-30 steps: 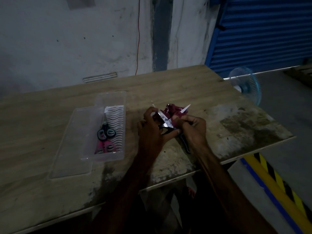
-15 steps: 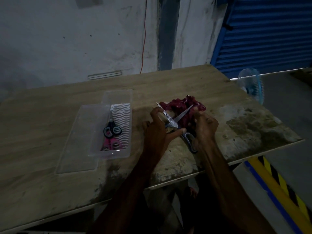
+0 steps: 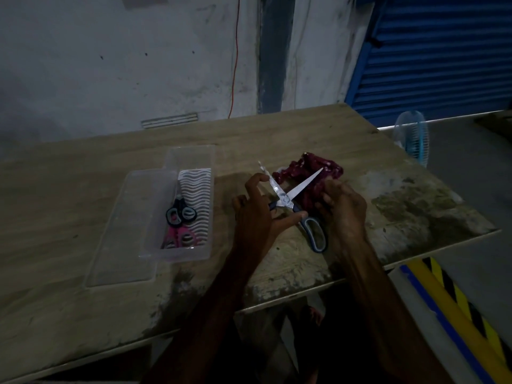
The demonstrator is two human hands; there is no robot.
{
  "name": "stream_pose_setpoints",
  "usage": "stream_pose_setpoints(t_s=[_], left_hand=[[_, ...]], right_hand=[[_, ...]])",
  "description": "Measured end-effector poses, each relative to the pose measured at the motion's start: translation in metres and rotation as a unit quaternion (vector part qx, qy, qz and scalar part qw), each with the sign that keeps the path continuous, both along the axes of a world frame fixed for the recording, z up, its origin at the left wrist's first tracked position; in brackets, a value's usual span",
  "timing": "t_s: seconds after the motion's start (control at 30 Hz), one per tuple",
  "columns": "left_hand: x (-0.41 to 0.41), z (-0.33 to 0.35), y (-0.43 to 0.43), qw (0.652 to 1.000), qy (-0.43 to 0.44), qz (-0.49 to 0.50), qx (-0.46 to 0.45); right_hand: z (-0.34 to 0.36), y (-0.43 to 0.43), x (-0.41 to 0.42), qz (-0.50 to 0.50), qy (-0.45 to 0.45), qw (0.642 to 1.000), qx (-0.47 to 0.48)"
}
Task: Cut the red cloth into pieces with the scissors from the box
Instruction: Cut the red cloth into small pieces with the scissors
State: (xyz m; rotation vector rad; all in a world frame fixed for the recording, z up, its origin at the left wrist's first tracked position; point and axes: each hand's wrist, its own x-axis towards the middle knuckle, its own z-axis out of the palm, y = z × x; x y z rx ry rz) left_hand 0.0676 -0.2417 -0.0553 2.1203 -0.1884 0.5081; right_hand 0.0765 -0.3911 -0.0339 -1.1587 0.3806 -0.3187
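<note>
- Head view: looks down on a worn wooden counter (image 3: 83,206) in dim light.
- Scissors (image 3: 285,200): lie low over the counter near its front edge, between the two hands, wide open.
- Long axis: runs from the grey-blue handle loop at the near right to the blades on the far side.
- Blades: spread in a V from the pivot, pointing far-left with the tip past the left fingers, and far-right with the tip over the cloth.
- Red cloth (image 3: 302,166): sits bunched on the counter just beyond the scissors, to the far right of the pivot.
- Left grip (image 3: 257,214): curls round the scissors, fingers against the far-left blade, thumb stretched toward the handle loop; covers the second handle.
- Right grip (image 3: 343,212): pinches the near edge of the red cloth with curled fingers, just beside the visible handle loop.
- Box (image 3: 191,153): stands left of the hands, clear plastic, holding a black-handled pair (image 3: 180,213) and a pink-handled pair (image 3: 180,238) on a wavy-patterned liner.
- Lid (image 3: 119,245): lies flat against the box's left side.
- Fan (image 3: 412,137): stands beyond the counter's right edge.
</note>
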Motion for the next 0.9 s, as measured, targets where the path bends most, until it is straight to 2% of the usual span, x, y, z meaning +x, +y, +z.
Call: stream_pose_setpoints(t_s=[0.13,0.33,0.53,0.67,0.8,0.83,0.9], left_hand=[[0.003,-0.002,0.001,1.0,0.009,-0.017,-0.009],[0.009,-0.008,0.0,0.999,0.023,-0.024,-0.011],[0.005,-0.011,0.004,0.999,0.012,-0.032,-0.006],[0.003,-0.004,0.0,1.0,-0.009,-0.02,0.006],[0.008,-0.009,0.001,0.999,0.0,-0.02,-0.035],[0.009,-0.01,0.001,0.999,0.0,-0.015,-0.036],[0.009,-0.011,0.002,0.999,-0.001,-0.005,-0.041]], right_hand=[[0.008,0.006,-0.002,0.048,-0.011,0.998,-0.026],[0.014,0.007,0.007,-0.005,-0.009,0.998,-0.068],[0.037,-0.012,0.015,-0.058,-0.012,0.997,-0.04],[0.035,-0.028,0.007,-0.03,-0.004,0.995,-0.092],[0.033,-0.019,-0.004,0.0,0.059,0.998,0.034],[0.03,-0.017,-0.004,0.013,0.067,0.997,0.043],[0.024,-0.015,-0.002,0.039,0.071,0.997,-0.019]])
